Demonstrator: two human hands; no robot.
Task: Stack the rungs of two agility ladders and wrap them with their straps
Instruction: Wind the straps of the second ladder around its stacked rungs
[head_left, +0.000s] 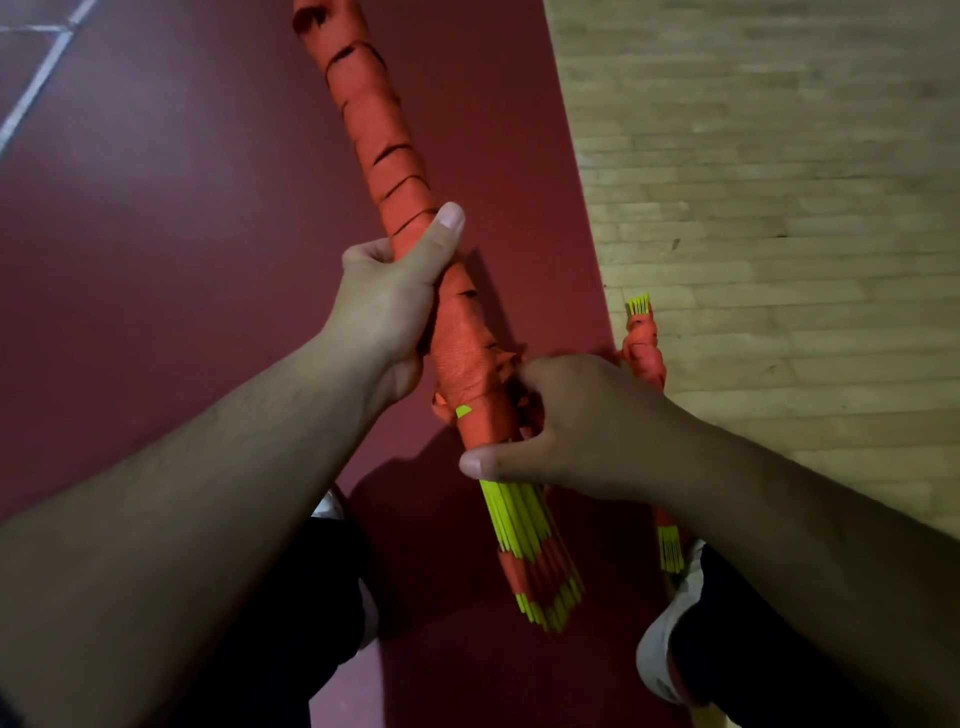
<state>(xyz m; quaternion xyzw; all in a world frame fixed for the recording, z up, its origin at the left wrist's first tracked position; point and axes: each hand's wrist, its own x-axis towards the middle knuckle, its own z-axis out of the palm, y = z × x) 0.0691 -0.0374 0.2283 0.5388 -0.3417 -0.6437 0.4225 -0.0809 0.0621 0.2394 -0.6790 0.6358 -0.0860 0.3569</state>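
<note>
The left hand (387, 306) is gripping a long bundle (405, 171) at the centre of the frame, fingers curled round it and the thumb lying up along its side. The bundle is running from the top centre of the frame down towards the lower centre, held clear of the floor. An orange strap (470, 358) is winding round it in overlapping turns. At its lower end, yellow-green rungs (519, 525) are fanning out of the wrap.

The right hand (561, 431) is closing on the bundle's lower part, fingers curling onto the strap and the thumb reaching across just above the bare rungs. A small yellow-green patch (463, 410) is showing on the strap between the hands; it is too small to tell whether it carries any writing.

A second bundle (644, 343), also wrapped in orange, is lying on the floor at right of centre, partly hidden behind the right arm. It is sitting at the edge where the dark red floor (182, 234) is meeting the wooden floor (779, 182). A white shoe (670, 639) is showing at lower right.
</note>
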